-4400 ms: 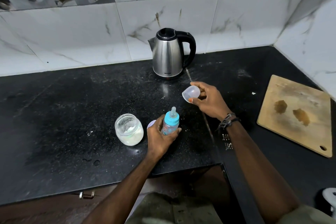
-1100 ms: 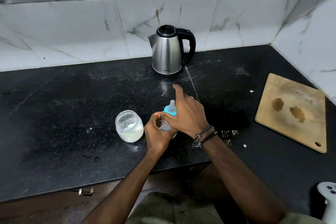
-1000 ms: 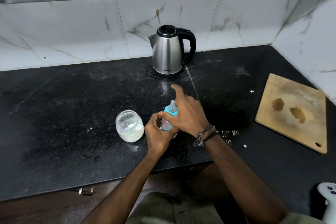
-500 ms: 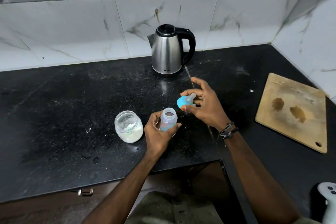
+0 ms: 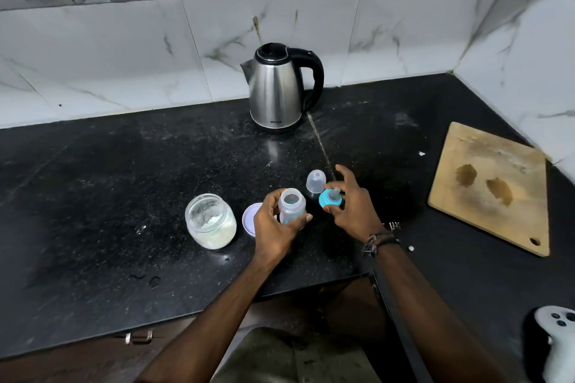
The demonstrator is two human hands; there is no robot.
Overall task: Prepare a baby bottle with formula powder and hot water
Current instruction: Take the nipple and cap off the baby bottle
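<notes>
Both hands are busy at the near edge of the tabletop point(image 5: 93, 196): my left hand point(image 5: 273, 227) is wrapped around the open baby bottle point(image 5: 291, 207), holding it upright, while my right hand point(image 5: 353, 208) pinches the blue teat ring point(image 5: 330, 198) between thumb and fingers, the other fingers spread, low over the surface just right of the bottle. Whether the ring already touches down I cannot tell. Just beyond my right hand stands the clear cap point(image 5: 315, 181). Left of my left hand sits the powder jar point(image 5: 211, 221), lid off, with its lid point(image 5: 250, 224) lying between jar and hand. Well beyond both hands is the kettle point(image 5: 277, 87). I judge the step as parking the ring, so I want it set teat-up beside the cap, clear of the speckled grit, then my right hand free for the powder. I keep the bottle steady and vertical meanwhile.
</notes>
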